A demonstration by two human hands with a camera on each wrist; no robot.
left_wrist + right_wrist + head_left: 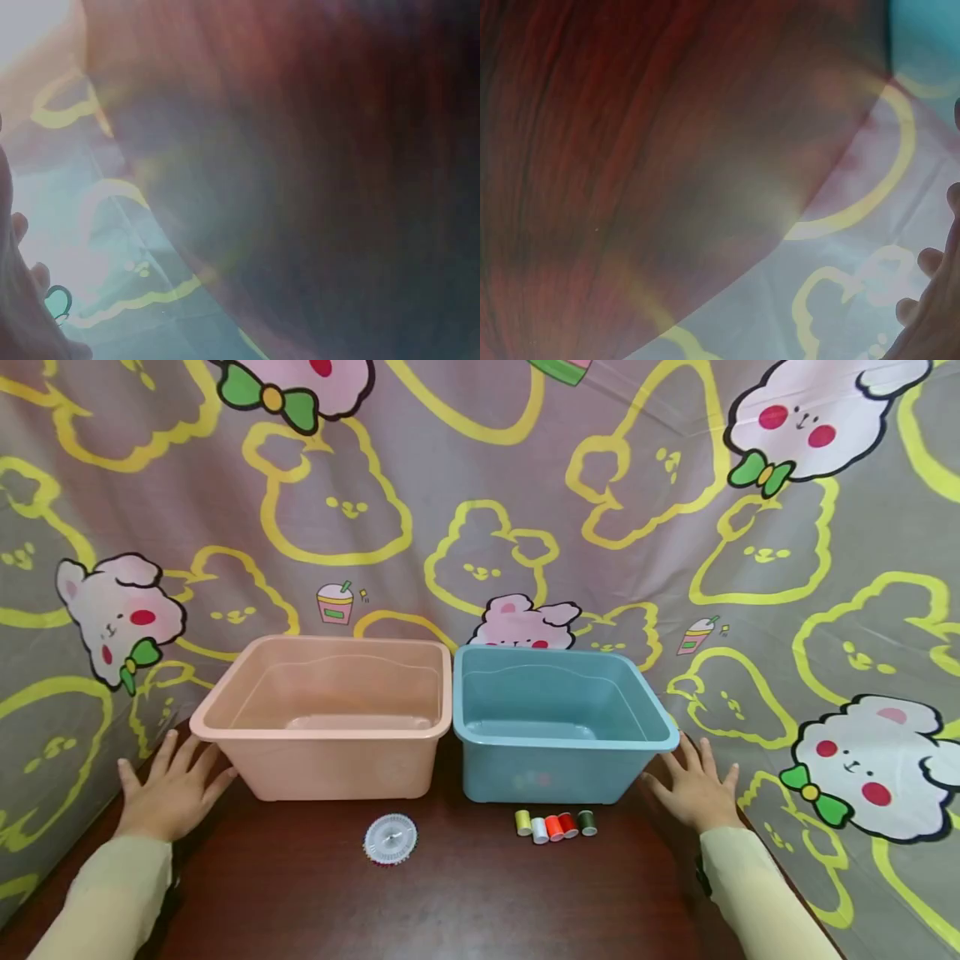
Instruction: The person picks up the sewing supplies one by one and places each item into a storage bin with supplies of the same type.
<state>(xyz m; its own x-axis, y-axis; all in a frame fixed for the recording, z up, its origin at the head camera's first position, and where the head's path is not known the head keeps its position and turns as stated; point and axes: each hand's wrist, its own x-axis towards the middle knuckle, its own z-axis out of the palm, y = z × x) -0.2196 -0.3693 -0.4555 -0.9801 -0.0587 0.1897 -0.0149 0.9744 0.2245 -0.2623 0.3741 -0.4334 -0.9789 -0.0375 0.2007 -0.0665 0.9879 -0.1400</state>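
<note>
My left hand (168, 793) rests with spread fingers at the left side of the table, beside the pink plastic tub (330, 764). My right hand (697, 789) lies likewise at the right, fingertips near the blue tub (540, 772). Neither hand holds anything. In front of the pink tub lies a round wheel of pins (391, 839). Before the blue tub is a row of small thread spools: a yellow spool (523, 822), a white spool (540, 831), red and orange ones, and a dark green spool (587, 822). The wrist views show only the edges of the hands.
Both tubs stand side by side at the back of the dark wood table (450, 902). A patterned curtain (487, 468) with cartoon rabbits hangs behind and along both sides, close to the hands.
</note>
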